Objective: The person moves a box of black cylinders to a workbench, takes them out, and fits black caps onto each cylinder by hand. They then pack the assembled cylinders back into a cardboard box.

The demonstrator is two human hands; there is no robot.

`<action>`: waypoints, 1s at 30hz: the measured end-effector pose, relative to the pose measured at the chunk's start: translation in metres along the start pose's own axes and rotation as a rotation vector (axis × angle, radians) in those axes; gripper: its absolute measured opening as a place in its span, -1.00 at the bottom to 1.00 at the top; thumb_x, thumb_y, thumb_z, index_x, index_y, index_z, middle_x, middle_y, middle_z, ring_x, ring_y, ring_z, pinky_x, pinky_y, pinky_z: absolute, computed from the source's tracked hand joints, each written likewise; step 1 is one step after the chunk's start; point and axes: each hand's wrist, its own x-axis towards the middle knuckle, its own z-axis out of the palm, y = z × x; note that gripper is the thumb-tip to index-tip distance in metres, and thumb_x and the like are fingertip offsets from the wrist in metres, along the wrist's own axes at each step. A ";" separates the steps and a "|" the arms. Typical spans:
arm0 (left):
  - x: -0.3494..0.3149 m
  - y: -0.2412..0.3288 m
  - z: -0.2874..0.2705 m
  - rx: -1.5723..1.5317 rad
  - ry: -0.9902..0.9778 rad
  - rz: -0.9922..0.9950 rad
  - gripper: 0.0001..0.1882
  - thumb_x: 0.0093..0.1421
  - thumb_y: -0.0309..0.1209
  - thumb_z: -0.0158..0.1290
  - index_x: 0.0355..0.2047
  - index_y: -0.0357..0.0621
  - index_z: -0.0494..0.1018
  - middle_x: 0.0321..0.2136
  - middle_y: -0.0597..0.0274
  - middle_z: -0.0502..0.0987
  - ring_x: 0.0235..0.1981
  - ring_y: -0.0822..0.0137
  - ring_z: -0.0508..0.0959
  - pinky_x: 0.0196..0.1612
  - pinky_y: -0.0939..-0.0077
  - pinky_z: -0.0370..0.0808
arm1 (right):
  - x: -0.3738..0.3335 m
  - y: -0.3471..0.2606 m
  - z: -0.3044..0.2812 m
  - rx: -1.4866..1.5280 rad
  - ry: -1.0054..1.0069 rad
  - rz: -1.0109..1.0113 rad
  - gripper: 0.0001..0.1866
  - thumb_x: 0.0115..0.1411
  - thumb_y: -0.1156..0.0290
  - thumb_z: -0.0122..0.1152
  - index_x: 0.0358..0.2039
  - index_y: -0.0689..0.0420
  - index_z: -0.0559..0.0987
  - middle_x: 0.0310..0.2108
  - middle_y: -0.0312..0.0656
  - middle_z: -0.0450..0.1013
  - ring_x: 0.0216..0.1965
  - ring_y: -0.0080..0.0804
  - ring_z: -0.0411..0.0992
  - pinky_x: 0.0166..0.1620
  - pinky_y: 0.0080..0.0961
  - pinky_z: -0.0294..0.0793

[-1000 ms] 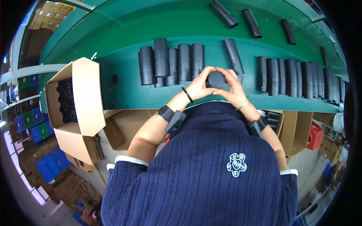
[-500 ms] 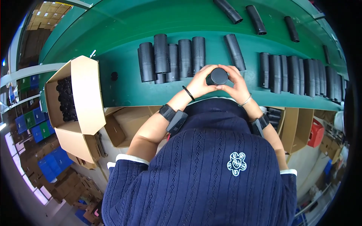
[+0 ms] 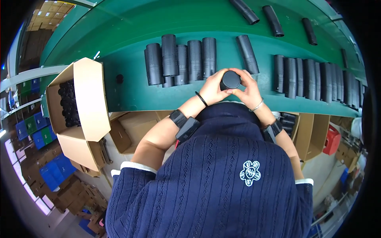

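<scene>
Between my two hands a black plastic tube (image 3: 231, 80) stands on end, its round end facing up. My left hand (image 3: 214, 88) wraps its left side, and my right hand (image 3: 247, 86) closes round its right side, fingers meeting behind it. The tube's lower part is hidden. Just beyond my hands one black ribbed tube (image 3: 247, 54) lies alone on the green table (image 3: 131, 93). Left of it is a group of similar tubes (image 3: 170, 55), some stacked on others. A long row of tubes (image 3: 305, 78) lies to the right.
An open cardboard box (image 3: 93, 99) at the left holds many small black round parts (image 3: 69, 104). One small black piece (image 3: 119, 79) lies on the table near it. Several tubes (image 3: 273, 22) rest on the green belt (image 3: 190, 20) beyond. Below the table's front edge are more cardboard boxes (image 3: 139, 129).
My left hand has shifted slightly, uncovering more of the tube's left side. Both hands keep hold of it. Tubes on the far belt have moved a little to the right.
</scene>
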 end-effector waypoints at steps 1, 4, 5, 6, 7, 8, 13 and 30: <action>-0.001 -0.002 0.002 0.004 0.020 0.005 -0.31 -0.17 -0.33 0.28 -0.02 -0.26 0.26 -0.13 -0.03 0.44 -0.06 0.06 0.47 -0.04 0.30 0.41 | 0.000 0.002 0.000 -0.003 0.003 -0.004 -0.36 -0.16 0.52 0.36 0.01 0.19 0.38 -0.19 -0.19 0.33 -0.09 -0.38 0.35 -0.04 -0.47 0.40; 0.003 0.001 0.007 -0.016 0.042 0.051 -0.32 -0.17 -0.35 0.26 -0.02 -0.25 0.25 -0.13 -0.04 0.40 -0.08 0.00 0.44 -0.05 0.27 0.40 | -0.004 0.003 -0.005 0.122 0.016 0.066 -0.33 -0.13 0.48 0.36 0.06 0.15 0.36 -0.12 -0.21 0.29 0.00 -0.37 0.29 0.01 -0.41 0.40; 0.005 0.003 0.007 -0.038 0.042 0.088 -0.32 -0.17 -0.36 0.25 -0.02 -0.25 0.24 -0.14 -0.06 0.37 -0.09 -0.06 0.41 -0.05 0.25 0.39 | -0.006 -0.002 -0.009 -0.010 0.015 0.031 -0.33 -0.13 0.50 0.35 0.06 0.16 0.35 -0.11 -0.21 0.27 0.01 -0.37 0.28 0.02 -0.40 0.39; 0.007 0.005 0.005 -0.002 -0.001 0.120 -0.36 -0.15 -0.39 0.20 -0.03 -0.24 0.23 -0.17 -0.04 0.33 -0.14 -0.06 0.39 -0.09 0.24 0.39 | -0.006 -0.006 -0.013 -0.141 0.014 -0.005 -0.33 -0.12 0.52 0.34 0.07 0.16 0.35 -0.10 -0.21 0.26 0.02 -0.37 0.27 0.03 -0.38 0.39; 0.006 0.006 0.006 -0.001 0.002 0.118 -0.36 -0.15 -0.39 0.20 -0.03 -0.24 0.23 -0.17 -0.04 0.33 -0.14 -0.06 0.39 -0.09 0.24 0.39 | -0.006 -0.008 -0.016 -0.140 0.012 -0.006 -0.33 -0.12 0.52 0.34 0.07 0.16 0.35 -0.10 -0.21 0.26 0.02 -0.37 0.27 0.03 -0.38 0.39; 0.006 0.006 0.007 0.012 -0.041 0.072 -0.37 -0.15 -0.40 0.19 -0.04 -0.23 0.23 -0.18 -0.04 0.32 -0.14 -0.06 0.39 -0.10 0.21 0.37 | -0.005 -0.011 -0.019 -0.057 -0.037 0.060 -0.33 -0.12 0.53 0.33 0.07 0.17 0.35 -0.08 -0.20 0.25 0.02 -0.37 0.26 0.04 -0.39 0.39; 0.002 0.006 0.009 0.107 -0.112 0.010 -0.39 -0.17 -0.45 0.17 -0.06 -0.23 0.24 -0.18 -0.05 0.33 -0.09 -0.06 0.36 -0.04 0.24 0.33 | -0.010 -0.001 -0.021 0.030 -0.074 0.148 -0.37 -0.10 0.48 0.34 0.05 0.16 0.36 -0.04 -0.16 0.23 0.03 -0.34 0.28 0.02 -0.38 0.42; -0.004 0.003 0.006 0.193 -0.259 -0.115 -0.37 -0.18 -0.20 0.26 -0.14 -0.25 0.30 -0.23 -0.02 0.40 -0.16 0.00 0.44 -0.09 0.21 0.38 | -0.001 0.009 -0.029 0.128 -0.263 0.298 -0.48 -0.10 0.50 0.28 -0.05 0.22 0.43 -0.14 -0.23 0.29 -0.08 -0.40 0.35 -0.02 -0.38 0.47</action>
